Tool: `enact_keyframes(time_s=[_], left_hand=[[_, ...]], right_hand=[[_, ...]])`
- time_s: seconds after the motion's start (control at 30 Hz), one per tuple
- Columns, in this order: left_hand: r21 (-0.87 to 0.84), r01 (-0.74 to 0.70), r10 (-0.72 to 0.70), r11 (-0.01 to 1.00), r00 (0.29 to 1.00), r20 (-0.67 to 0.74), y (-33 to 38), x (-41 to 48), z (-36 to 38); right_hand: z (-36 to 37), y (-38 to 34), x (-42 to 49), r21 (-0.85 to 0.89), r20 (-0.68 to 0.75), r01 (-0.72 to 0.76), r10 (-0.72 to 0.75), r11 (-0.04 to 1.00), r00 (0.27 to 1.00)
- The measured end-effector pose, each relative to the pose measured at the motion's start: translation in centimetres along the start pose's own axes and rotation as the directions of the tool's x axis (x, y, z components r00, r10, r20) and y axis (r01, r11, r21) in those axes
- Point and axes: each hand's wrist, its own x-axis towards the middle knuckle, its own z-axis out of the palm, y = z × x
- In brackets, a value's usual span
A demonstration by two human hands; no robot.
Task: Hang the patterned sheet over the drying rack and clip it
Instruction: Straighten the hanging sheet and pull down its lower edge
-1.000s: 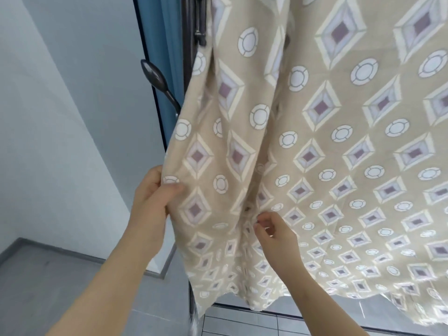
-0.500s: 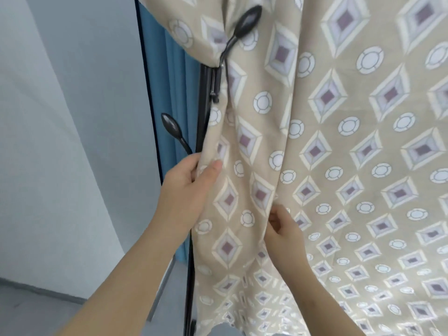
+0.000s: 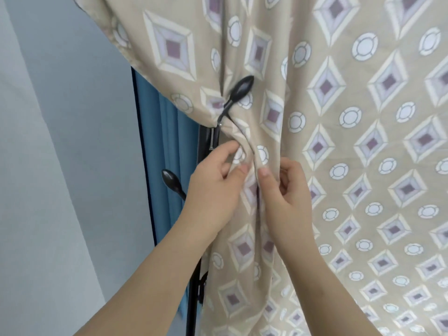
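Now beige diamond-print sheet bunched at black hook; left hand, right hand grip pinching fold.

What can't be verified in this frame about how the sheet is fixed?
- Head view: top of the patterned sheet, cut off by the upper edge.
- Black pole, mostly hidden behind sheet and left hand.
- Any clip: none visible; folds at the upper hook hide it.

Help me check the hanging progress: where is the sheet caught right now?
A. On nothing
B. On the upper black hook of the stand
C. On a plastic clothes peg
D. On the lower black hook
B: the sheet bunches around the upper hook, while the lower hook stands bare.
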Motion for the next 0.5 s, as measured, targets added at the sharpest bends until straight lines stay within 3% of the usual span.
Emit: enact_keyframes(time_s=[0.17,0.27,0.4,0.5], left_hand=[[0.19,-0.141,0.117,0.972,0.984,0.134,0.6,2.6,0.7],[0.204,-0.206,0.173,0.957,0.971,0.167,1.6,3.7,1.4],[0.137,-0.234,0.221,0.962,0.969,0.108,2.1,4.4,2.6],[0.346,-0.357,0.342,0.868,0.934,0.105,2.3,4.9,3.3]], right_hand=[[0.1,0.2,1.9,-0.044,-0.07,0.024,-0.027,0.999,0.997],[-0.1,-0.1,2.7,-0.061,-0.115,0.036,-0.043,0.998,0.992],[-0.4,-0.4,3.3,-0.04,-0.123,0.042,-0.047,0.998,0.991],[-0.7,-0.7,3.7,-0.035,-0.13,0.029,-0.034,0.999,0.991]])
